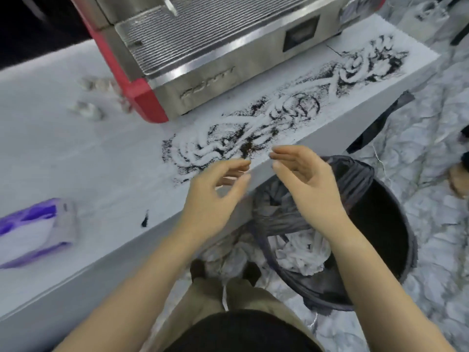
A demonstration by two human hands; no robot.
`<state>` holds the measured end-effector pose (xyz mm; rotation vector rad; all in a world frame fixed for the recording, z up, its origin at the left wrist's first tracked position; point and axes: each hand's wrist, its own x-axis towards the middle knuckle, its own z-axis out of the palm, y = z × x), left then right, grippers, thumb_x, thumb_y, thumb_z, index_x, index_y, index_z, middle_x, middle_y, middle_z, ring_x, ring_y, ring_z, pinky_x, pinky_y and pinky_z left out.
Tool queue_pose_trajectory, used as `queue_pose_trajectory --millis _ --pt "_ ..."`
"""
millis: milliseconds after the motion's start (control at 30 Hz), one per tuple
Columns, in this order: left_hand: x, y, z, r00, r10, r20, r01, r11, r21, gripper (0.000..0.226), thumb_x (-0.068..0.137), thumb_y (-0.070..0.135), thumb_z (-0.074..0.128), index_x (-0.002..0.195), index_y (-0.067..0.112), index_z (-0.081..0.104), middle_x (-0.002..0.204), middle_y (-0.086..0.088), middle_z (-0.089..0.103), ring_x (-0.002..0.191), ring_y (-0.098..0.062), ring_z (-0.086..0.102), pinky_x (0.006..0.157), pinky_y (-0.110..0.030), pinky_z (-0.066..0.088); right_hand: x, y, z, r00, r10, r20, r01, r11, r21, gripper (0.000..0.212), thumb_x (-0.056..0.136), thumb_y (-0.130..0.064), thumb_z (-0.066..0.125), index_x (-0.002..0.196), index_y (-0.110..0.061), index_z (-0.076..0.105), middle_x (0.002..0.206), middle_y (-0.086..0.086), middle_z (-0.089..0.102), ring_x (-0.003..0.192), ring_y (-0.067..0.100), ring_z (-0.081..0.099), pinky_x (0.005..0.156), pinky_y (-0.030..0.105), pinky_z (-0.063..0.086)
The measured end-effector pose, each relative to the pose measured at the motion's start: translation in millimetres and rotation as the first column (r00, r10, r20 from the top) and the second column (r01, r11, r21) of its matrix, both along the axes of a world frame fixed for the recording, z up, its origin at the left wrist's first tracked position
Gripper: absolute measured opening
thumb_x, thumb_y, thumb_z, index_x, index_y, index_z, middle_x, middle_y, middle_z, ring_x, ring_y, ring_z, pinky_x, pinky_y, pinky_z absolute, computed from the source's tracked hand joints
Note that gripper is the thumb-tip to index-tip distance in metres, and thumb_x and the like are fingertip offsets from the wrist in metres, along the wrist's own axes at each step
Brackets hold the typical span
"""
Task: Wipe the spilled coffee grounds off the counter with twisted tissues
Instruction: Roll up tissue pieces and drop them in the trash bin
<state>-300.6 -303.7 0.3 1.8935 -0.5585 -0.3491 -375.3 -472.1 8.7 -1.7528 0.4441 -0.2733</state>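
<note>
Fingers (238, 171) of the left hand (213, 196) are loosely curled and hold nothing, and those of the right hand (304, 179) are nearly straight and relaxed, also empty; both hands hover at the table (76, 153) edge, above a bin (380, 224) that holds crumpled tissues (302, 255). Coffee grounds (266, 115) lie smeared in swirls on the table before the coffee machine (203, 59). A purple tissue pack (33, 229) lies at far left.
</note>
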Motion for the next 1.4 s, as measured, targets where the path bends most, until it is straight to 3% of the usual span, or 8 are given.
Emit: queue_pose_trajectory --millis 333,533,667,767,933,1067,1233,1400 --pt "83.5 149.5 30.5 0.927 0.357 0.118 -0.355 0.934 -0.039 0.019 0.093 0.017 0.066 0.112 0.018 0.071 0.108 0.006 0.072 0.098 -0.002 0.067 0.083 -0.016 0.052 123.7 133.7 19.2 0.948 0.299 0.111 -0.296 0.954 -0.046 0.018 0.095 -0.021 0.061 0.112 -0.018 0.066 0.109 -0.006 0.068 0.096 0.004 0.064 0.076 0.013 0.05" --pt "156.5 224.1 45.4 0.917 0.363 0.167 -0.383 0.917 0.112 0.029 0.092 0.029 0.066 0.121 0.023 0.067 0.121 0.011 0.065 0.106 -0.002 0.062 0.086 -0.021 0.054 192.6 202.3 16.5 0.925 0.326 0.196 -0.312 0.945 -0.1 0.018 0.095 -0.021 0.06 0.112 -0.02 0.066 0.111 -0.01 0.068 0.104 0.004 0.062 0.09 0.025 0.051" --pt "222.0 240.2 31.8 0.934 0.222 0.279 -0.295 0.921 0.255 0.04 0.093 0.031 0.064 0.131 0.018 0.06 0.133 0.002 0.059 0.116 -0.013 0.057 0.098 -0.032 0.049 257.4 231.2 -16.8 0.944 0.286 0.165 -0.212 0.909 -0.36 0.03 0.093 -0.011 0.056 0.121 -0.015 0.062 0.13 -0.003 0.058 0.124 0.011 0.05 0.105 0.037 0.042" --pt "266.4 236.0 7.5 0.923 0.016 0.385 -0.199 0.875 0.441 0.048 0.097 0.029 0.056 0.142 0.015 0.049 0.149 -0.006 0.046 0.135 -0.026 0.042 0.113 -0.039 0.036 296.9 239.2 -44.6 0.96 0.281 0.013 -0.241 0.847 -0.474 0.045 0.094 -0.007 0.048 0.138 -0.015 0.047 0.157 0.003 0.028 0.146 0.016 0.023 0.117 0.031 0.024" --pt "305.6 218.4 -36.9 0.883 -0.246 0.399 -0.079 0.762 0.643 0.054 0.097 0.011 0.048 0.149 0.007 0.036 0.158 -0.02 0.029 0.141 -0.04 0.033 0.115 -0.05 0.032 330.9 238.9 -75.5 0.955 0.219 -0.2 -0.296 0.679 -0.672 0.065 0.094 0.003 0.038 0.154 -0.01 0.015 0.163 0.006 0.004 0.15 0.023 0.003 0.122 0.033 0.004" --pt "311.9 219.2 -66.2 0.858 -0.347 0.379 -0.046 0.683 0.729 0.044 0.099 0.017 0.045 0.141 0.004 0.048 0.149 -0.021 0.043 0.128 -0.043 0.044 0.1 -0.051 0.044 332.1 240.7 -81.0 0.944 0.182 -0.273 -0.326 0.623 -0.711 0.058 0.09 0.007 0.036 0.147 -0.003 0.031 0.159 0.012 0.023 0.147 0.028 0.018 0.118 0.031 0.015" --pt "308.6 234.0 -77.9 0.809 -0.378 0.45 -0.038 0.731 0.682 0.021 0.089 0.006 0.049 0.098 0.008 0.067 0.093 -0.005 0.061 0.081 -0.029 0.054 0.065 -0.046 0.05 311.5 238.5 -82.1 0.961 0.212 -0.177 -0.269 0.573 -0.774 0.036 0.08 0.009 0.048 0.109 -0.006 0.064 0.123 0.011 0.06 0.117 0.032 0.048 0.089 0.036 0.046" --pt "269.9 237.9 -39.1 0.927 -0.25 0.279 0.062 0.837 0.544 0.03 0.09 -0.001 0.057 0.116 0.005 0.071 0.12 -0.011 0.07 0.109 -0.028 0.065 0.094 -0.031 0.05 276.1 229.5 -71.8 0.957 0.274 -0.1 -0.266 0.681 -0.682 0.018 0.073 0.004 0.061 0.084 -0.003 0.072 0.09 0.012 0.071 0.088 0.033 0.064 0.076 0.037 0.053"
